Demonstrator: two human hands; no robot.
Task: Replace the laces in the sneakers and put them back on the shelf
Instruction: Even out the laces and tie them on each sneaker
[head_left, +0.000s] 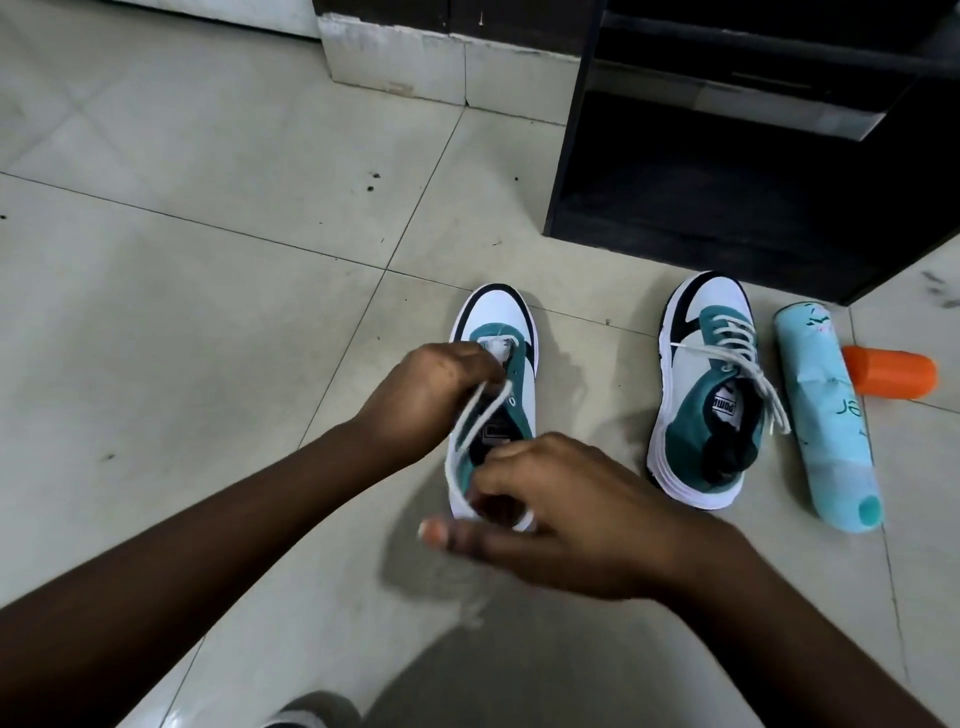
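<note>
White lace (470, 415), limp and light, pinched by left hand (426, 400) and right hand (566, 514) over sneaker (498, 332); best gripped at its stiff tips.

Two bare arms reaching forward and down, coming in from the bottom corners. Left hand (431, 395) out front, farther away, wrist bent, fingers curled in and pinching the white lace (480, 415). Right hand (566, 514) closer in, just behind and a bit to the right of the left hand, back facing up. Fingers bent and bunched around the same lace, thumb poking out flat to the left with the nail showing. Hands near each other, not touching.
</note>
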